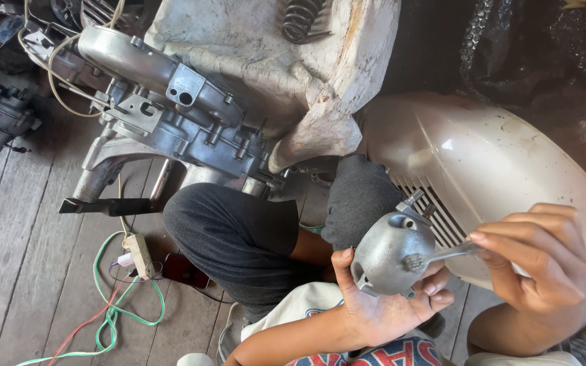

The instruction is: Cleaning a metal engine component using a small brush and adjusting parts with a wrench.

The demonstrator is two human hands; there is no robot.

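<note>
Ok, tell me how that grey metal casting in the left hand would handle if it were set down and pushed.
The grey metal casting looks rigid cast metal, probably hefty for its size. Its domed body suggests it may rock or tip. The matte surface seems grippy; the left hand holds it easily.

Left hand [381, 298] cupped, right hand [544, 261] pinching

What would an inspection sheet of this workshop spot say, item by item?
Surface: worn grey wooden floor planks.
Job's things: rounded grey metal casting, small wire brush touching it.
Clutter: stripped engine block, coil spring, cream scooter side panel.
Hands: left hand cradles the casting; right hand pinches the brush handle.
Cables: green and red wires, white plug strip, cream cable.
Surroundings: another person's dark-trousered knees close by.
</note>
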